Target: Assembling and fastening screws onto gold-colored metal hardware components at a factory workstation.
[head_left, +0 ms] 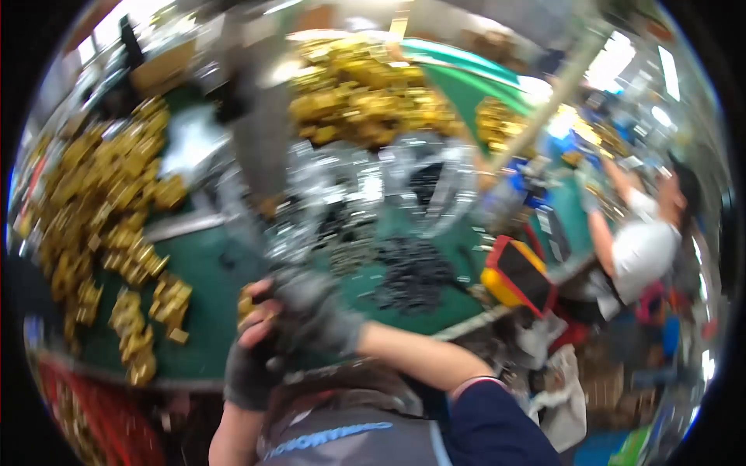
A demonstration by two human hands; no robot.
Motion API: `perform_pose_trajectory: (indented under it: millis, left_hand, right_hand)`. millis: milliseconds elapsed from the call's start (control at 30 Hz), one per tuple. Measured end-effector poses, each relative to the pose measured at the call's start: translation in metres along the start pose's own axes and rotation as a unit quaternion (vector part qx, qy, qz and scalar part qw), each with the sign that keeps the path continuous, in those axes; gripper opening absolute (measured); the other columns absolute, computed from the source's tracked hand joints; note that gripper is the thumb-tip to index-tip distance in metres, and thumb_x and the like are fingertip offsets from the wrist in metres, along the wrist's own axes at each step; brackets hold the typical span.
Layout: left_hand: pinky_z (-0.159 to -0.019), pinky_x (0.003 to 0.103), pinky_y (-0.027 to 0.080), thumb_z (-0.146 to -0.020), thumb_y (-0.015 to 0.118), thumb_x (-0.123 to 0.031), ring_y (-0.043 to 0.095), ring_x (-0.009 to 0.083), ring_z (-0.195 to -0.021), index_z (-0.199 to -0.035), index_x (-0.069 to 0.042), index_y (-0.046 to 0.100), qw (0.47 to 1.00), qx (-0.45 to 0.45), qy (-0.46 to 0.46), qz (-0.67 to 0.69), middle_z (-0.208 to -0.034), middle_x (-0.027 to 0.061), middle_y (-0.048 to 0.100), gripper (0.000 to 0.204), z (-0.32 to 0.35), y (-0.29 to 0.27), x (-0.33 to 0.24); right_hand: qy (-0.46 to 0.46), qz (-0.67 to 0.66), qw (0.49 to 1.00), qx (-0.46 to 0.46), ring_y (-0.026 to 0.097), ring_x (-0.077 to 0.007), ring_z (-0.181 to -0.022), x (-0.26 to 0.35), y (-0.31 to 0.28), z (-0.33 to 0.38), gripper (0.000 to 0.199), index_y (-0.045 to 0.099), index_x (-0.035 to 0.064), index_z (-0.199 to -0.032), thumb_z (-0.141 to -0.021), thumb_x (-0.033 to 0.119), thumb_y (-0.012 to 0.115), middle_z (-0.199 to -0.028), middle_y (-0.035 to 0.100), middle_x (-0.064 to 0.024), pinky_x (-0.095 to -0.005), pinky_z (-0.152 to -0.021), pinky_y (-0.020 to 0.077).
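Note:
Both my hands wear dark grey gloves with bare fingertips and meet over the front edge of the green table (198, 342). The fingers of my left hand (255, 342) are curled round a small gold-coloured metal block (246, 301), mostly covered by them. My right hand (311, 307) lies against the left from the right side; motion smears its fingers, so what they hold is unclear. Just beyond it is a pile of small dark parts (416, 272), with small grey metal parts (351, 255) beside it. To the left lie loose gold-coloured blocks (171, 303).
Gold-coloured blocks are heaped at left (101, 186) and at the back (365, 93). Clear plastic bags (431, 182) stand mid-table. A grey upright post (263, 116) rises before me. A red-and-yellow box (519, 276) sits at the right edge. A co-worker (649, 241) works at right.

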State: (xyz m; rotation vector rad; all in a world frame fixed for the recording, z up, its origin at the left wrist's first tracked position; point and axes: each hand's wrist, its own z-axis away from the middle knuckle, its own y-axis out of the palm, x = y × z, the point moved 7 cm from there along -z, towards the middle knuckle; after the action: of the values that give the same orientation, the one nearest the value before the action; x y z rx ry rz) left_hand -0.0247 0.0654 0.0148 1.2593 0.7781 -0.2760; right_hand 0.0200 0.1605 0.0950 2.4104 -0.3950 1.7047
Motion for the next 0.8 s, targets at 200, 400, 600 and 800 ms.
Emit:
perform_pose_trajectory:
  millis: [200,400,600,800]
  left_hand:
    - [-0.041,0.018,0.036,-0.077,0.057,-0.022,0.050,0.0046,-0.059,-0.095,-0.007,0.057,0.978,-0.175,-0.043,-0.104,-0.077,0.0001,0.053,0.023,0.005,-0.004,-0.013]
    - [-0.042,0.019,0.036,-0.078,0.061,-0.028,0.047,0.0052,-0.051,-0.084,-0.007,0.058,0.948,-0.153,-0.206,-0.186,-0.066,-0.0011,0.052,0.023,0.007,-0.014,-0.011]
    - [-0.047,0.019,0.039,-0.079,0.060,-0.034,0.048,0.0052,-0.054,-0.088,-0.007,0.060,0.947,-0.029,-0.244,-0.208,-0.065,-0.0023,0.053,0.028,0.017,-0.009,0.000]
    - [-0.058,0.026,0.043,-0.079,0.059,-0.031,0.053,0.0104,-0.060,-0.084,-0.004,0.062,0.942,0.002,-0.194,-0.275,-0.067,0.0000,0.056,0.028,0.024,-0.017,0.023]
  right_hand:
    - [-0.032,0.378,0.924,-0.040,0.060,-0.0208,-0.066,-0.010,-0.028,0.016,0.015,0.055,0.0060,-0.090,-0.076,0.007,0.062,-0.073,0.060,-0.0087,-0.0312,-0.059,0.0480]
    - [-0.177,0.399,0.897,0.076,0.058,-0.0217,-0.059,0.011,0.004,0.007,0.020,0.054,0.0073,-0.084,-0.069,0.004,0.066,-0.072,0.059,-0.0068,-0.0311,-0.052,0.0461]
    - [-0.266,0.441,0.834,0.197,0.055,-0.0241,-0.055,0.011,0.020,0.031,0.023,0.053,0.0086,-0.080,-0.063,0.004,0.067,-0.071,0.058,-0.0062,-0.0319,-0.046,0.0434]
    - [-0.155,0.444,0.834,0.288,0.056,-0.0239,-0.057,0.004,0.033,0.045,0.019,0.054,0.0094,-0.083,-0.066,0.009,0.063,-0.071,0.058,-0.0075,-0.0330,-0.046,0.0437]
